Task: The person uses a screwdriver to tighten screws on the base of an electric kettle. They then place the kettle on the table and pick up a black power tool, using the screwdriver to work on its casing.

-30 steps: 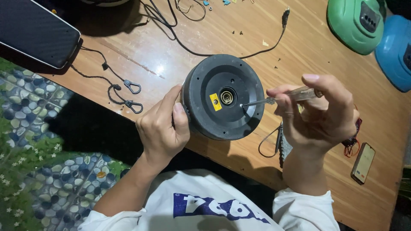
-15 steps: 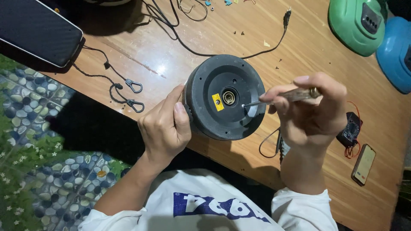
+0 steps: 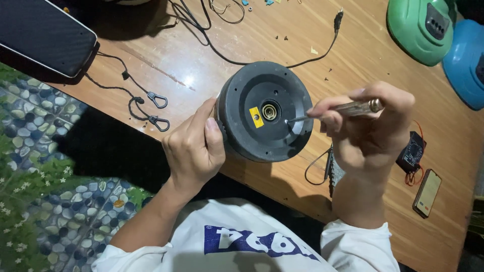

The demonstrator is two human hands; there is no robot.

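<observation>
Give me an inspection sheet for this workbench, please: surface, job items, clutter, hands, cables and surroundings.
Surface: wooden table, small debris scattered.
Job's things: round black motor housing on edge; screwdriver tip at its face.
Clutter: dark panel, green casing, blue casing, phone, small black module.
Hands: left hand steadies the housing; right hand grips the screwdriver.
Cables: black cable; cord with two clips.
Surroundings: pebble-pattern floor.
</observation>
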